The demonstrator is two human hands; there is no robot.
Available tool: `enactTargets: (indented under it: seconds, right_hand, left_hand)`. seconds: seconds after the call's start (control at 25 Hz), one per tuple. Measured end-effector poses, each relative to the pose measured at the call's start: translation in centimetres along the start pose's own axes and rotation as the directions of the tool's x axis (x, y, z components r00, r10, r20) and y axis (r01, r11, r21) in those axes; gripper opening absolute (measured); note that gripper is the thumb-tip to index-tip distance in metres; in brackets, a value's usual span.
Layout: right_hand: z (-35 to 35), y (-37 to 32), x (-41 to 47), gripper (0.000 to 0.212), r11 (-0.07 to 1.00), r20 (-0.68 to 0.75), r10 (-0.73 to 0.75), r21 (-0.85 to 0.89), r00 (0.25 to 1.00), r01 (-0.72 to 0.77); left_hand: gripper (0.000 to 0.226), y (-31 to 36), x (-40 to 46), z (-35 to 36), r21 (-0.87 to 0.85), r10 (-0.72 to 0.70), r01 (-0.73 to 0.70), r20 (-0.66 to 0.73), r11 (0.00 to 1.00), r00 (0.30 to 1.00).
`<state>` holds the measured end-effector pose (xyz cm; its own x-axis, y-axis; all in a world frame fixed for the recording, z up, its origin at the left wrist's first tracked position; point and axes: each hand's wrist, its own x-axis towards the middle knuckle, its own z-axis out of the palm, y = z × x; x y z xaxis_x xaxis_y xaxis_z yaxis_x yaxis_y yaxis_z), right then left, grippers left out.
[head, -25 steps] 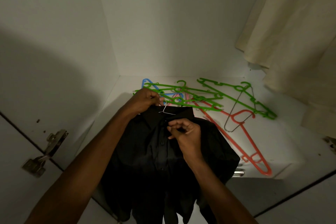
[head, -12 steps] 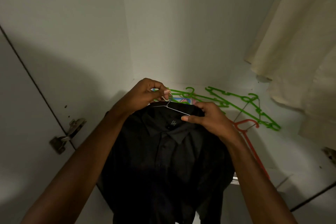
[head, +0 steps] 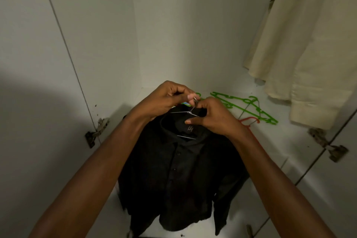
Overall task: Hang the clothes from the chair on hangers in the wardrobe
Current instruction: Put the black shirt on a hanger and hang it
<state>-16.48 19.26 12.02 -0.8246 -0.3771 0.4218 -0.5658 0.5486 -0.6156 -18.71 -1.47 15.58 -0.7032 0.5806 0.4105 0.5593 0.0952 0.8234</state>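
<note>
Your left hand (head: 166, 100) pinches the small hook of a thin wire hanger (head: 190, 111) between thumb and curled fingers, closed tight on it. Your right hand (head: 213, 117) curls round the hanger's right arm and the collar just beside the hook, its thumb lying across the collar. The two hands almost touch above the neck of a black shirt (head: 179, 170), which hangs buttoned from the wire hanger and drapes straight down in front of you, over the front edge of the wardrobe floor (head: 280, 141). Behind your hands, toward the back of that white floor, lie green plastic hangers (head: 245, 105), with a red hanger (head: 249, 121) just in front of them, partly hidden by your right wrist. At the far right a cream garment (head: 309, 54) hangs down, its hem near the green hangers. Metal door hinges (head: 96, 129) sit on the left wardrobe wall.
</note>
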Motion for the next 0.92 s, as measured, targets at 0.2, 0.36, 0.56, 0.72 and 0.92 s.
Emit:
enactTargets:
  seconds: [0.2,0.36,0.56,0.72,0.92]
  right_hand:
    - [-3.9,-5.3,-4.3,0.033,0.931,0.038,0.070,0.357,0.997,-0.079]
    - [-6.9,-4.1,-6.8,0.022,0.984,-0.011,0.162,-0.075,0.987,-0.163]
    - [-8.8,-3.1,-8.3,0.051,0.995,-0.202,0.076,-0.045,0.976,-0.087]
    - [-13.1,-3.8,-8.8,0.029,0.997,-0.213,0.074,0.048,0.974,-0.066]
    - [-20.3,-4.7,-8.8,0.020,0.988,-0.249,0.127,0.118,0.960,-0.100]
  left_hand:
    - [0.028,3.2,-2.3,-0.2,-0.027,0.011,-0.014,-0.131,1.000,0.991]
    - [0.025,6.0,-2.8,-0.6,-0.089,0.012,-0.040,-0.297,0.995,0.955]
    - [0.030,8.6,-1.8,-0.7,-0.022,-0.051,0.047,-0.271,0.999,0.961]
    - [0.047,9.4,-1.5,-2.7,0.121,-0.073,0.089,-0.124,0.989,0.990]
    - [0.024,10.3,-1.3,-4.1,0.326,-0.119,0.127,-0.044,0.937,0.992]
